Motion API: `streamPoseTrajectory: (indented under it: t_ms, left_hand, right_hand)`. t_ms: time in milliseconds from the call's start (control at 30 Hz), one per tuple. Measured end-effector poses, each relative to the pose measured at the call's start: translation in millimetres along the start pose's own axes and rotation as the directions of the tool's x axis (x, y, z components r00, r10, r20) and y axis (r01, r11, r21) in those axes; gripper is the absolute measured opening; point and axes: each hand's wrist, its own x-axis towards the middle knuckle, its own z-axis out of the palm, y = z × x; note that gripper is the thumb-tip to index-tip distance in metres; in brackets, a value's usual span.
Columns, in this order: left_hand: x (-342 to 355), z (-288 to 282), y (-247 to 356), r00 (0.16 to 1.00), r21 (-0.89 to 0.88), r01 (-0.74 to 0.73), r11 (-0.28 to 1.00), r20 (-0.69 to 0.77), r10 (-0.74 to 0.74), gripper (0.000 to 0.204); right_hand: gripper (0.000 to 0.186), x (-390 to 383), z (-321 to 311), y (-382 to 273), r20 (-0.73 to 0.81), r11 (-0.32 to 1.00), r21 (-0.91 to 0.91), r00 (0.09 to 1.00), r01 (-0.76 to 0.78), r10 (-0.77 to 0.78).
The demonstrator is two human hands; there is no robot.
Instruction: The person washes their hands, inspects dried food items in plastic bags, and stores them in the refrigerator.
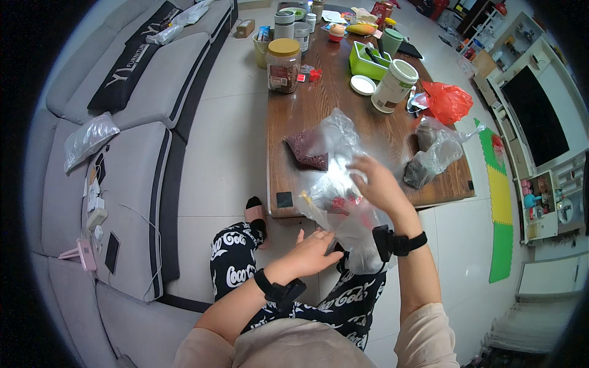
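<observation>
Because the crinkled clear plastic (334, 184) lies at the desk's (279, 181) near edge and part of it hangs past that edge above the person's lap, a tug could slide it off. The left hand (307, 253) is at its lower part, thumb raised; whether it pinches the film, I cannot tell. The right hand (375, 184) is over the upper part, fingers looking parted, though blur hides any grip. Thin film could tear or snag if both pulled apart, and the bag of dark red grains (308, 150) just beside it (possibly joined to it; the folds hide this) might be dragged along and spill. To the right, a clear bag with dark contents (420, 173) leaves the right hand little room sideways. Beyond, a white tub (394, 86), a yellow-lidded jar (283, 66) and a green basket (362, 63) crowd the far side, and a red plastic bag (448, 101) sits near the right edge.
</observation>
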Motion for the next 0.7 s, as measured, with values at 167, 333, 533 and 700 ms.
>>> streamPoseTrajectory:
  t_ms: [167,333,533,700]
  left_hand:
    - [-22.7,21.1,10.4,0.999,-0.008,-0.038,0.999,-0.034,0.038,0.068]
    - [-58.0,38.7,33.4,0.996,-0.058,-0.091,0.994,0.000,0.091,0.069]
    - [-120.2,32.3,62.1,0.829,-0.455,-0.356,0.816,0.249,0.501,0.064]
    - [-187.1,-27.9,34.7,0.835,-0.951,-0.138,0.275,0.038,0.549,0.047]
  right_hand:
    - [0.021,-66.8,-15.9,-11.4,0.120,0.894,-0.442,0.983,-0.074,0.140]
    - [0.017,-124.7,-24.4,-25.8,-0.063,0.876,-0.409,0.966,-0.254,0.250]
    - [0.037,-179.6,-22.9,-54.3,-0.268,0.951,-0.210,0.949,-0.228,0.168]
    - [0.045,-214.2,-46.8,-94.6,-0.385,0.990,-0.073,0.919,-0.118,0.081]
